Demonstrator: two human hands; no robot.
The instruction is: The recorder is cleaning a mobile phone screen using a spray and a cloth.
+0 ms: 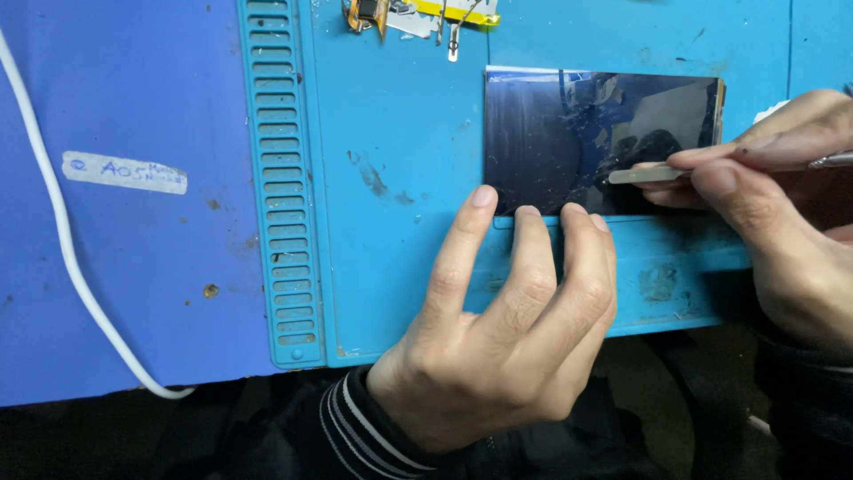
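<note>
Two hands were counted: a left hand (498, 329) and a right hand (782, 204). One dark glass panel (569, 133) was seen on one blue work mat (400, 133). One flat metal tool (649, 174) was noted. One white cable (53, 231) and one strip of white tape (124, 172) were counted on the left. At the top edge, a cluster of small parts (418, 13), perhaps three or four pieces, was partly cut off and could not be counted surely.
</note>
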